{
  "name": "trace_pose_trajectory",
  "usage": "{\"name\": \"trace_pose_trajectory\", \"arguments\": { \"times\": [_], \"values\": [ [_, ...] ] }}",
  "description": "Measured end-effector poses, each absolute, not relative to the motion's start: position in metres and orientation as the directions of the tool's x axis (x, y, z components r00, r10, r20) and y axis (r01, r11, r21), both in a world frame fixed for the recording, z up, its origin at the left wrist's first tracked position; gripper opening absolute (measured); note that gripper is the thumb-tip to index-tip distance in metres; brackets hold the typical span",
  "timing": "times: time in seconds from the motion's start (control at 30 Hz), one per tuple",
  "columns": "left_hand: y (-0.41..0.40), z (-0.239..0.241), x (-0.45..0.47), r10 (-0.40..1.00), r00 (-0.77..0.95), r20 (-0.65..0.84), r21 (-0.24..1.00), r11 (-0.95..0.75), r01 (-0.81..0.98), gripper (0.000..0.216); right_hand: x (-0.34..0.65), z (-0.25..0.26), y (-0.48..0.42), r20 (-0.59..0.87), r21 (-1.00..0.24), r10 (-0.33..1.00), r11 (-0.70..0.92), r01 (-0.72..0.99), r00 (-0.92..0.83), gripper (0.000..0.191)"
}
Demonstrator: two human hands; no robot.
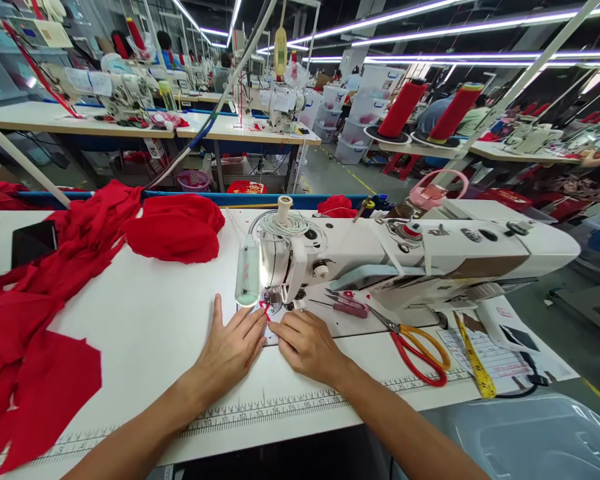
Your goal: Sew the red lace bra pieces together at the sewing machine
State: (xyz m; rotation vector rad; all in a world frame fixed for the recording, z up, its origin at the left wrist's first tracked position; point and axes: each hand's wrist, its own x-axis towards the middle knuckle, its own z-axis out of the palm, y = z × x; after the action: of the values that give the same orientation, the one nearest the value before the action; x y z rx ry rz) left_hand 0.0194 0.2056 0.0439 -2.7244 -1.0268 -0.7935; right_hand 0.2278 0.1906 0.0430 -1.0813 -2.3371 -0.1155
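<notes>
A narrow red strip of fabric (pixel 265 309) lies at the presser foot (pixel 275 296) of a white sewing machine (pixel 350 240). My left hand (pixel 234 341) rests flat on the table left of the strip, fingers stretched towards the foot, thumb spread away, fingertips at the strip's edge. On the other side, my right hand (pixel 307 343) has its fingers curled, with the index fingertip at the strip's near end. Its thumb and whatever lies beneath the fingers are mostly hidden. Scissors with orange and red handles (pixel 420 350) and a dark red-handled small tool (pixel 351 307) lie right of my right hand.
Red fabric pieces (pixel 40 333) heap on the left, with a folded red bundle (pixel 177 228) behind. A ruler scale (pixel 260 415) runs along the table's front edge. At the right are a yellow tape measure (pixel 475 360) and papers (pixel 503 363). Red thread cones (pixel 403 110) stand beyond.
</notes>
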Motion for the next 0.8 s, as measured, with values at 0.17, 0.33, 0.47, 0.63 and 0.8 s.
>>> {"name": "trace_pose_trajectory", "arguments": {
  "times": [0.17,0.33,0.47,0.63,0.8],
  "values": [
    [0.2040,0.0482,0.0165,0.573,0.629,0.526,0.079,-0.769,0.634,0.026,0.2255,0.0458,0.1886,0.495,-0.141,0.663,0.699,0.701,-0.562,0.024],
    [0.2060,0.0448,0.0141,0.577,0.650,0.494,0.076,-0.774,0.628,0.026,0.2252,0.0482,0.1888,0.478,-0.165,0.680,0.691,0.704,-0.556,0.024],
    [0.2053,0.0406,0.0142,0.591,0.661,0.462,0.062,-0.766,0.640,0.030,0.2256,0.0493,0.1894,0.489,-0.181,0.681,0.690,0.701,-0.544,0.024],
    [0.2039,0.0418,0.0147,0.580,0.664,0.471,0.047,-0.768,0.638,0.030,0.2258,0.0502,0.1897,0.505,-0.155,0.676,0.683,0.714,-0.536,0.025],
    [0.2029,0.0465,0.0159,0.556,0.667,0.496,0.039,-0.781,0.623,0.026,0.2260,0.0494,0.1889,0.524,-0.162,0.668,0.688,0.707,-0.529,0.025]
  ]
}}
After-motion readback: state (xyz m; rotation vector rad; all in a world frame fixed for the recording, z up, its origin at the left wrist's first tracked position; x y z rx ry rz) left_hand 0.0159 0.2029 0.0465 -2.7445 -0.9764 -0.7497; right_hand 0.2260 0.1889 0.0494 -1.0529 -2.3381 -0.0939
